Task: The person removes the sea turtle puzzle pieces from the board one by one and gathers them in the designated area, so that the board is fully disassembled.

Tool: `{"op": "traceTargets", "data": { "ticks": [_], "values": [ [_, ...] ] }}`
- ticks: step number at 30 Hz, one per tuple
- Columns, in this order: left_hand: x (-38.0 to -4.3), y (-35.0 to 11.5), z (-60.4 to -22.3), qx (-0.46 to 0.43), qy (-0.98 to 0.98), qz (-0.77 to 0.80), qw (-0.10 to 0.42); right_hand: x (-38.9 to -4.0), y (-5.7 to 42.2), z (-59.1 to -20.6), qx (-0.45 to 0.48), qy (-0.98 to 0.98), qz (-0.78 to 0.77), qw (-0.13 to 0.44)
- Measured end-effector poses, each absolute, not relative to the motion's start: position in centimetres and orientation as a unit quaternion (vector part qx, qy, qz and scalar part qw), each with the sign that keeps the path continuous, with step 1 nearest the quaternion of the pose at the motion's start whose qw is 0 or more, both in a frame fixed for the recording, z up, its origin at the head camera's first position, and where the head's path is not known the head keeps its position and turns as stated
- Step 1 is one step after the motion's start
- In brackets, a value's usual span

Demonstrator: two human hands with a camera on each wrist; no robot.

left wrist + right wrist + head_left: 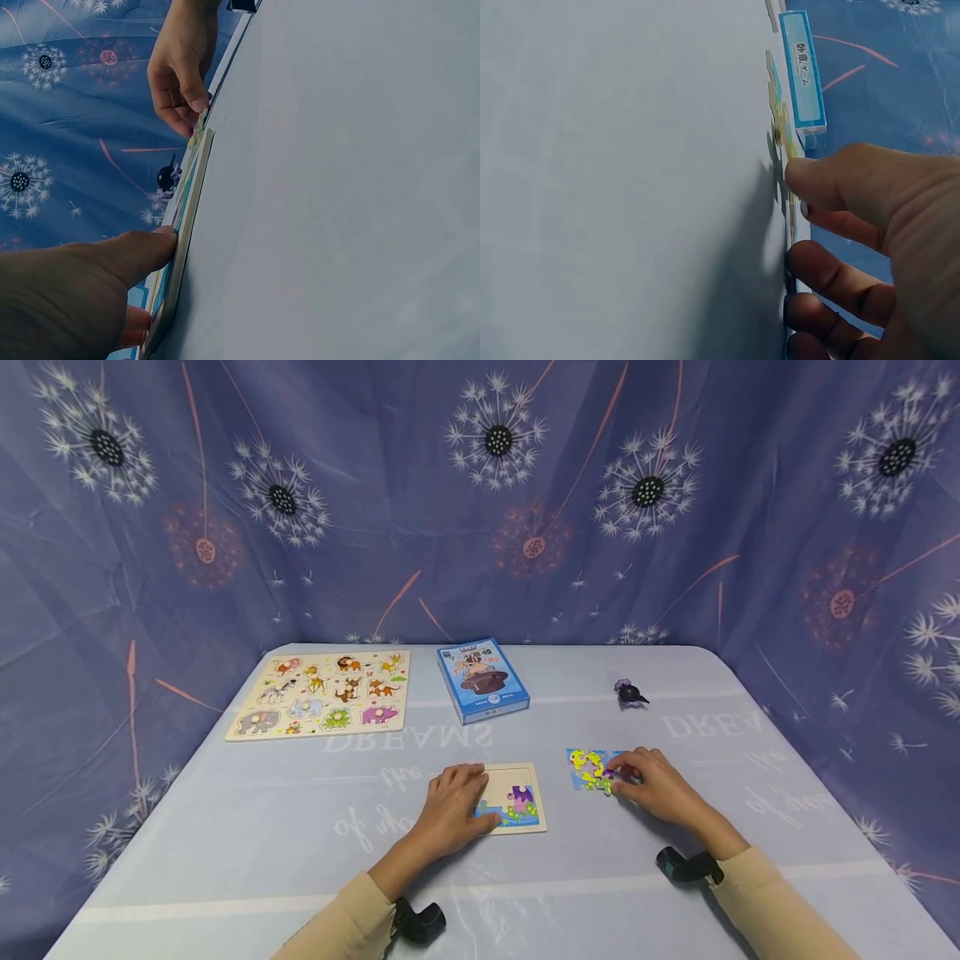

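A small wooden puzzle tray (534,774) lies on the table, with a few joined pieces along its lower right part. My left hand (450,810) rests on the tray's left side, the thumb extended over its lower part and the fingers along its upper edge. To the right lies a group of yellow, blue and green jigsaw pieces (585,762). Above its right edge my right hand (656,785) pinches a puzzle piece (608,772) with a purple patch between thumb and forefinger. The fingers hide most of that piece; the right wrist view shows the thumb (814,180) close to the pieces.
A wooden animal puzzle board (408,693) lies at the back left. Beside it is a blue box (491,681) with a hat picture. A small black and purple object (631,694) sits at the back right. A patterned curtain (375,527) hangs behind the table.
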State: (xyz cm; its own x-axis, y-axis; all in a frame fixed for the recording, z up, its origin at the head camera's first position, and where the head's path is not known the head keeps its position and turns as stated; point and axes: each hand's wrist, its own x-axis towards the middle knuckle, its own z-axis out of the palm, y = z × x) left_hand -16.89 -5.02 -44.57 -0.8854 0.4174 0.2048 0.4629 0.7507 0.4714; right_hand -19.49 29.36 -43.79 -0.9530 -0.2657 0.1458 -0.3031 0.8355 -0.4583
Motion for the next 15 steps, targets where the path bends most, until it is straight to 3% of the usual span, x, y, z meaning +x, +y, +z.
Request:
{"op": "traceTargets", "data": {
  "ticks": [15],
  "values": [
    [-16.98,-5.09,-44.50,-0.235,-0.935,-0.263,0.034,-19.67,29.48,-43.88,0.141,-0.959,0.245,0.016]
  ]
}}
